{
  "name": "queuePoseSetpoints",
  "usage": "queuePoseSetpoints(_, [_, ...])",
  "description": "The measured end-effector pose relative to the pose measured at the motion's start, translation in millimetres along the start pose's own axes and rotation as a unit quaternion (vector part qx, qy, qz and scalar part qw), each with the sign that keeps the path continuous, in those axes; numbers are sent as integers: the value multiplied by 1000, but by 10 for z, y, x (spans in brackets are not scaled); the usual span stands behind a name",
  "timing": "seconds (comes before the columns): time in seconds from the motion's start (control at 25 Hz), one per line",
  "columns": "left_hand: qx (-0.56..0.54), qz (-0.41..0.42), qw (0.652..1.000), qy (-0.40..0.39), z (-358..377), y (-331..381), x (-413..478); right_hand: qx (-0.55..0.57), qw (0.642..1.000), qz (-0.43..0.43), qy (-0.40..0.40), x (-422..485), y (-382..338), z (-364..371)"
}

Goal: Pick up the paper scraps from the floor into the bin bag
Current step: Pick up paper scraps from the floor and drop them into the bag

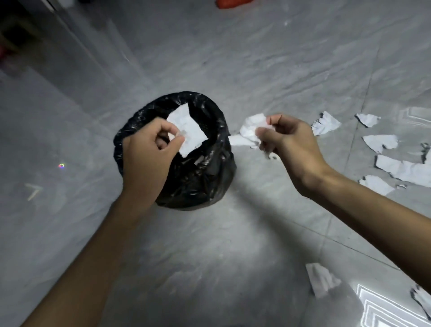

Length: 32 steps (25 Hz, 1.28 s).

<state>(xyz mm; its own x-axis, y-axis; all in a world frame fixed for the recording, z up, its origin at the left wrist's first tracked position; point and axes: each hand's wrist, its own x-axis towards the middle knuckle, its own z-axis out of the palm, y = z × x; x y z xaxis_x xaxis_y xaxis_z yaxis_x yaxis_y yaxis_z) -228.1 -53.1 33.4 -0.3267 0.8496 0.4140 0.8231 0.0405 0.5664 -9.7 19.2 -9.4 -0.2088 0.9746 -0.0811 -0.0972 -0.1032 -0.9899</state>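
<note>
A black bin bag [210, 177] stands open on the grey tiled floor in the middle of the view. My left hand [147, 156] hovers over its near-left rim and pinches a flat white paper scrap [189, 130] above the opening. My right hand [289, 142] is just right of the bag, fingers closed on a crumpled white paper scrap [253, 127]. Several torn white scraps [401, 170] lie on the floor to the right. One more scrap [321, 280] lies near the bottom right.
A wall or cabinet edge [77, 46] runs diagonally at the upper left. An orange object [231, 2] shows at the top edge. A small pale stick [33, 190] lies on the floor at the left. Bright light reflections [384, 310] glare at the lower right.
</note>
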Motion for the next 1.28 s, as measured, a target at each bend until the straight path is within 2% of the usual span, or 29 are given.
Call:
queuePoseSetpoints(0.12, [94,-95,987,-92,28,-470,77,2,998,-68,-12,178,-198,435])
queuePoseSetpoints(0.2, [113,-136,972,-152,19,-596,81,-69,993,-92,-30,329,-262,682])
queuePoseSetpoints(0.24, [120,-136,971,-156,18,-605,62,-131,986,-91,-55,395,-279,774])
queuePoseSetpoints(0.32, [136,-114,976,-124,36,-561,36,-250,958,-58,-126,504,-276,872])
queuePoseSetpoints(0.4, [127,-93,984,-87,67,-461,15,-294,941,-34,-162,544,-251,850])
queuePoseSetpoints(0.6, [44,-6,998,-54,161,-37,-20,-196,973,-44,-111,423,-152,275])
queuePoseSetpoints(0.8, [-23,99,990,-94,496,495,-100,-225,962,14,-154,105,181,-532])
queuePoseSetpoints(0.88, [-45,130,981,-133,704,621,-203,-304,928,28,-213,-119,411,-811])
queuePoseSetpoints(1.0, [-59,112,965,-229,1074,648,-357,-420,841,88,-330,-673,837,-1109])
queuePoseSetpoints(1.04, [-54,87,956,-276,1214,632,-408,-455,816,50,-353,-879,998,-1183])
queuePoseSetpoints(1.08, [-42,68,944,-320,1357,603,-448,-469,810,35,-351,-1051,1170,-1235])
queuePoseSetpoints(1.12, [-24,57,932,-356,1506,568,-480,-474,785,-4,-398,-1225,1341,-1294])
queuePoseSetpoints(1.2, [3,50,913,-404,1801,519,-532,-489,775,4,-401,-1361,1470,-1375])
queuePoseSetpoints(1.28, [18,67,899,-432,2083,541,-579,-490,790,48,-365,-1345,1408,-1442])
